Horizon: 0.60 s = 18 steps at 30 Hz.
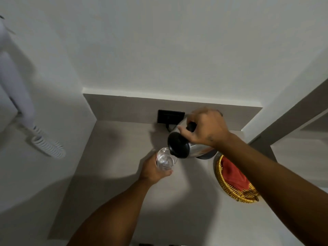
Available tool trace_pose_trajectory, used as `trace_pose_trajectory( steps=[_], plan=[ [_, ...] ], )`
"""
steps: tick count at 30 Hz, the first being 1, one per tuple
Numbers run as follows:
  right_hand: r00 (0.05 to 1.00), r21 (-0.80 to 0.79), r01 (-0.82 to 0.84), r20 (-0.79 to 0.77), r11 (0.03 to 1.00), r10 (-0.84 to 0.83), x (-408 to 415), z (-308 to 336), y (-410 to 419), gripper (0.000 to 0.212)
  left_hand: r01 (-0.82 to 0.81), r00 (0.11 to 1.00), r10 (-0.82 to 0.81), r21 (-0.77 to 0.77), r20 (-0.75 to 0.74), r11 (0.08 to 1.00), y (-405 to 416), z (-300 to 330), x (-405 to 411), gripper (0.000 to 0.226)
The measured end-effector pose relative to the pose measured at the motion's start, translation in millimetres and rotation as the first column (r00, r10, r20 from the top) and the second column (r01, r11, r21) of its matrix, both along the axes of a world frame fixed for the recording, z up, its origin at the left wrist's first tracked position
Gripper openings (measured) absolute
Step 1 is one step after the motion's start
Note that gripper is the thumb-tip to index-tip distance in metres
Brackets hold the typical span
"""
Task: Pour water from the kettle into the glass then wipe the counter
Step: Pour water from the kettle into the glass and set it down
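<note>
Counter [124, 192], pale grey, is taken as landmark. Kettle [188, 148], steel with black lid, is held tilted above its back part, gripped at the handle by the right hand [205, 128]. Woven basket [230, 189] with red cloth [234, 174] is seen at the counter's right side. Glass [165, 159] is clasped by the left hand [154, 170] just under the kettle's spout.

counter [124, 174]: pale grey | on it: wicker basket [230, 190], right side
</note>
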State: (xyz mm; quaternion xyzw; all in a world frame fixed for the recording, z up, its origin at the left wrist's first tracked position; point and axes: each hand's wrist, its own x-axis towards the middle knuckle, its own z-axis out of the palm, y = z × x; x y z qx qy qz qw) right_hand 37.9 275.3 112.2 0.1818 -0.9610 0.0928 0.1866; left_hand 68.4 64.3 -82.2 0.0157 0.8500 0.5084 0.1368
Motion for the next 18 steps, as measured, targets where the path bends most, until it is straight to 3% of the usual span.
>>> trace_pose_trajectory(
  steps=[6,18],
  plan=[
    [0.989,0.241,-0.137,-0.023,0.961,0.147,-1,2,-28,0.046,0.019,1.0,-0.019,-0.006,-0.012,1.0,-1,-5,-1,0.078],
    [0.974,0.363,-0.203,-0.025,0.909,0.227,0,12,-49,0.045,0.033,0.999,-0.034,0.037,0.009,0.999,-2,-11,-3,0.071]
  ],
)
